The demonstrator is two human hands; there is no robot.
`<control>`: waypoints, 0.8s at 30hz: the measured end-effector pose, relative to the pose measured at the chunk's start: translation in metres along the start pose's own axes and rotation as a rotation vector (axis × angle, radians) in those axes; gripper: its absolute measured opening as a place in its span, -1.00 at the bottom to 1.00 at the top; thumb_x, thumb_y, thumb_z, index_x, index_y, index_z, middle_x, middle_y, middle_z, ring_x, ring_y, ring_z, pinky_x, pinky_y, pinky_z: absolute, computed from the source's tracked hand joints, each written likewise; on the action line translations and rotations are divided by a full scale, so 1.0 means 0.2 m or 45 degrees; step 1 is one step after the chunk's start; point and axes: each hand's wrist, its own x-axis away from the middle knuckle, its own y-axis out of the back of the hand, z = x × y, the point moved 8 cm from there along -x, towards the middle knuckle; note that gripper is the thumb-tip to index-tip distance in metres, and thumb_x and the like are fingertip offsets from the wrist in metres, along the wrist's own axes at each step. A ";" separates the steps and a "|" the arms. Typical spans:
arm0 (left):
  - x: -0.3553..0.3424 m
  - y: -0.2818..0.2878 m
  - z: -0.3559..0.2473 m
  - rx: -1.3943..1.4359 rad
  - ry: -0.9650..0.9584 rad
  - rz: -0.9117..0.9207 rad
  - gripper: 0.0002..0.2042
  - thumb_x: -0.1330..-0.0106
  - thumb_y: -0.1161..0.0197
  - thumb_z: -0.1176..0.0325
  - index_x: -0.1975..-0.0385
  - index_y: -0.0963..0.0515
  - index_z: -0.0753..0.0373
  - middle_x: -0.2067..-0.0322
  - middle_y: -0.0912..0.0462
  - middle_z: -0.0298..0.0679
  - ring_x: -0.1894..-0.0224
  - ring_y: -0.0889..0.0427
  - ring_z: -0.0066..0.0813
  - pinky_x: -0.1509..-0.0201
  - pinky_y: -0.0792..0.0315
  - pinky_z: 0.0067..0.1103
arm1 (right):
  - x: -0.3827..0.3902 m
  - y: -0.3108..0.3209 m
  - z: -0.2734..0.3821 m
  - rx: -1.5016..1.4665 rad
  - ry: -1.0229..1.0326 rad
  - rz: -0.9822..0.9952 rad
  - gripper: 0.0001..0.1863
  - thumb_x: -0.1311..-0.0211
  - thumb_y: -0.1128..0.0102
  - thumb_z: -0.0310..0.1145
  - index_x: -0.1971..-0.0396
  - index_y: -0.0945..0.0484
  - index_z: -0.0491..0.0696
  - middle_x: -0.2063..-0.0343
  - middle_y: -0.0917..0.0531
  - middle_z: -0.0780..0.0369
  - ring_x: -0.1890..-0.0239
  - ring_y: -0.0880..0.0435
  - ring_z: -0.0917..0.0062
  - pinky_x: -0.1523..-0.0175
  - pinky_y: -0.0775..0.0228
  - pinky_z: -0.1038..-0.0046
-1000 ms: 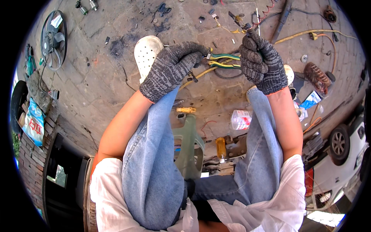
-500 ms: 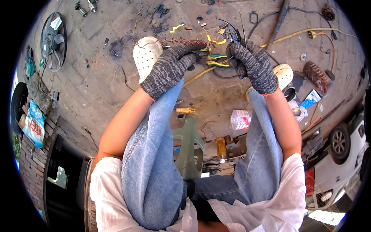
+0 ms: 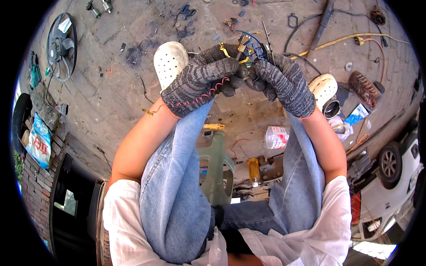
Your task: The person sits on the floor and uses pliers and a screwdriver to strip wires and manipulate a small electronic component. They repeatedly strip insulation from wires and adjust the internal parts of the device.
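Observation:
My left hand [image 3: 203, 73] and my right hand [image 3: 288, 84] wear grey-and-black knit gloves and meet in front of my shoes. Between them is a dark blue curved electrical part [image 3: 253, 48] with small metal pieces on it. My right fingers close on its right and lower side, my left fingers on its left side. Beside my left fingertips a yellow strip [image 3: 224, 49] sticks up. A thin metal rod [image 3: 267, 37] rises by my right fingers. A red coiled wire [image 3: 202, 96] drapes over my left glove, its yellow end [image 3: 145, 110] by the wrist. My gloves hide the lower grip.
White clogs [image 3: 171, 62] flank my hands. Small scraps [image 3: 187, 12] and cables [image 3: 341, 40] lie on the paving. A fan [image 3: 59, 48] stands left; a green stool [image 3: 215, 168], a yellow-handled tool [image 3: 214, 127] and a clear tub [image 3: 277, 137] are nearer. A white car [image 3: 390, 195] is at right.
My hands have come together around the blue part, which moved slightly left and nearer. The red wire, stretched beyond my left hand before, now lies over that glove. The yellow-green plier-like handles no longer show.

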 end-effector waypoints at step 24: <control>0.05 0.01 -0.13 -1.331 -0.626 -0.389 -0.79 -0.19 -0.27 0.46 0.18 -0.53 0.31 0.36 -0.64 -0.25 0.31 -0.60 -0.56 0.22 -0.47 -0.63 | 0.05 -0.15 -0.16 -0.501 -0.251 0.150 -0.68 -0.32 0.00 -0.14 0.43 -0.52 -0.09 0.69 -0.49 0.32 0.77 -0.38 0.72 0.69 -0.17 0.67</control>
